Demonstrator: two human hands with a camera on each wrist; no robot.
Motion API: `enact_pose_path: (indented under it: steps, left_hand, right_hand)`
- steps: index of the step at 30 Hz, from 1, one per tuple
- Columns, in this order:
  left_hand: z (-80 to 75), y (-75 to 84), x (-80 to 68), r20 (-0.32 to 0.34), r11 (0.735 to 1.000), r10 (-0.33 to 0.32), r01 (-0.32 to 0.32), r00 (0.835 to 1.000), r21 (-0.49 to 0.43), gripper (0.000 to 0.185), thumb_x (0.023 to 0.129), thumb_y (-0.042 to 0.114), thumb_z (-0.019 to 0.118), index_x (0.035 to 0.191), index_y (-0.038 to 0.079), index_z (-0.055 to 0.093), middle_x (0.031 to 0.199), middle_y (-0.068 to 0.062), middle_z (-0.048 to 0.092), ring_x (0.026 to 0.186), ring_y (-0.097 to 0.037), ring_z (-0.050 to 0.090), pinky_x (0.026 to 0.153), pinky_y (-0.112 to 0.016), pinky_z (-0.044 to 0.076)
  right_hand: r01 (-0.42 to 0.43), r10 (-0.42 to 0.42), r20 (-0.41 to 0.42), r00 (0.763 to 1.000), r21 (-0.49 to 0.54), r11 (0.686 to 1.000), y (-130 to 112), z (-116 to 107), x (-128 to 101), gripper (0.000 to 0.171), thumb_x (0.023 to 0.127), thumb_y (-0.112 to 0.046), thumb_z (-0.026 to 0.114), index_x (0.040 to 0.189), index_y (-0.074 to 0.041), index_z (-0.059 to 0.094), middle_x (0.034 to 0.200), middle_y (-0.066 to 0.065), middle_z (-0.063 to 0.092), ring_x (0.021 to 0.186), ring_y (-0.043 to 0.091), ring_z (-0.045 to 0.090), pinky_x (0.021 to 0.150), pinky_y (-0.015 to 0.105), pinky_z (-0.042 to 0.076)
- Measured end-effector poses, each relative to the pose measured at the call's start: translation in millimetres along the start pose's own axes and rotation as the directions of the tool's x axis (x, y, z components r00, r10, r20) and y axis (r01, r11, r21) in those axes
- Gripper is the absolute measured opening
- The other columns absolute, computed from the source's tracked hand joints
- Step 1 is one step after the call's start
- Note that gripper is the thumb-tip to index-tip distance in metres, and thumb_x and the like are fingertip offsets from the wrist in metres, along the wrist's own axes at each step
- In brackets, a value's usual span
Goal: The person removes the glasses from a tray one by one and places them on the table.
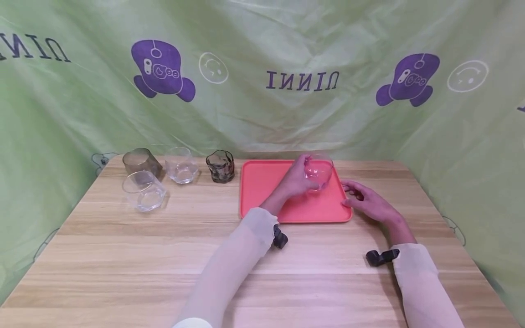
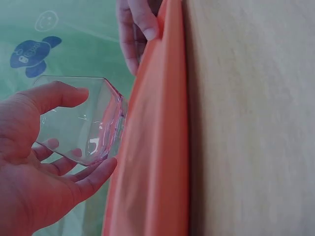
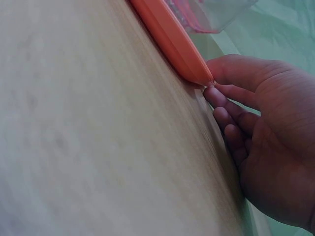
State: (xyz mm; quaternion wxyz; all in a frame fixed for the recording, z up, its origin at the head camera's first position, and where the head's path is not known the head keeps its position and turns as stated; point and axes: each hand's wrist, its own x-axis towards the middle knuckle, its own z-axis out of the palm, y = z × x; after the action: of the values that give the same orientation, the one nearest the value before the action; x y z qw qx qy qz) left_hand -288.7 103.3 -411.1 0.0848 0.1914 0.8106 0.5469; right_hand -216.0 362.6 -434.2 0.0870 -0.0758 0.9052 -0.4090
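Observation:
My left hand (image 1: 301, 178) grips a clear drinking glass (image 1: 321, 168), thumb on one side and fingers spread along the other. Its faceted base is close over the right part of a red tray (image 1: 262, 189), as the left wrist view shows. The glass's mouth lies toward the palm in that view. At the tray's right edge is my right hand (image 1: 371, 202), pinching the rim between thumb and fingers near the corner; the right wrist view shows its remaining fingers (image 3: 235, 137) curled low beside the tabletop.
Left of the tray stands a dark, wavy-sided glass (image 1: 220, 167). Farther left are a smoky grey glass (image 1: 141, 161), a clear glass (image 1: 180, 166) and another clear glass (image 1: 145, 193) nearer the front. A green printed cloth (image 1: 246, 123) hangs behind the wooden table (image 1: 135, 255).

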Motion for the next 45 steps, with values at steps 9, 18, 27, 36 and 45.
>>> enact_pose_path:
  steps: [9, 18, 27, 36, 45]
  left_hand:
    - [-18.4, 5.2, -13.3, -0.017, 1.0, 0.01, -0.01, 1.0, 0.018, 0.089, 0.078, 0.01, 0.089, 0.151, 0.014, 0.038, 0.147, -0.006, 0.047, 0.125, -0.024, 0.052, 0.098, -0.034, 0.052]
    - [-44.7, 5.3, -28.0, -0.043, 1.0, 0.017, -0.018, 0.999, -0.015, 0.088, 0.077, 0.013, 0.089, 0.148, 0.013, 0.037, 0.145, -0.009, 0.045, 0.115, -0.03, 0.057, 0.089, -0.036, 0.054]
    - [-76.6, -3.4, -46.2, -0.073, 1.0, 0.017, -0.015, 0.997, 0.02, 0.087, 0.076, 0.012, 0.089, 0.145, 0.013, 0.036, 0.147, -0.013, 0.045, 0.125, -0.033, 0.053, 0.099, -0.039, 0.05]
    - [-104.1, -14.4, -70.2, -0.09, 1.0, 0.003, 0.0, 0.996, 0.03, 0.089, 0.074, 0.005, 0.086, 0.146, 0.007, 0.035, 0.15, -0.013, 0.042, 0.138, -0.032, 0.045, 0.106, -0.041, 0.047]
    - [-129.0, -28.8, -92.7, -0.125, 1.0, 0.018, -0.016, 0.992, 0.02, 0.085, 0.071, 0.006, 0.089, 0.139, 0.009, 0.038, 0.134, -0.01, 0.044, 0.131, -0.037, 0.049, 0.104, -0.046, 0.048]
  right_hand:
    - [0.003, -0.003, -0.007, 1.0, 0.0, 1.0, -5, 0, -1, 0.072, 0.1, -0.03, 0.069, 0.158, -0.004, 0.037, 0.145, 0.024, 0.047, 0.135, 0.042, 0.041, 0.113, 0.061, 0.028]
    - [0.02, -0.02, -0.008, 1.0, -0.01, 1.0, -3, 0, 2, 0.07, 0.1, -0.03, 0.069, 0.157, -0.003, 0.038, 0.144, 0.023, 0.048, 0.133, 0.04, 0.042, 0.112, 0.059, 0.03]
    - [0.009, -0.009, 0.0, 1.0, -0.013, 1.0, -1, -1, 2, 0.072, 0.1, -0.033, 0.069, 0.158, -0.004, 0.036, 0.146, 0.024, 0.046, 0.136, 0.043, 0.039, 0.114, 0.062, 0.027]
    - [0.007, -0.007, -0.001, 1.0, 0.003, 1.0, 1, 1, 0, 0.072, 0.1, -0.032, 0.069, 0.159, -0.005, 0.037, 0.146, 0.023, 0.046, 0.136, 0.042, 0.039, 0.114, 0.06, 0.027]
    - [0.0, 0.0, 0.008, 1.0, 0.012, 1.0, -3, 0, -1, 0.072, 0.1, -0.032, 0.069, 0.159, -0.006, 0.036, 0.147, 0.023, 0.045, 0.136, 0.041, 0.039, 0.113, 0.061, 0.027]
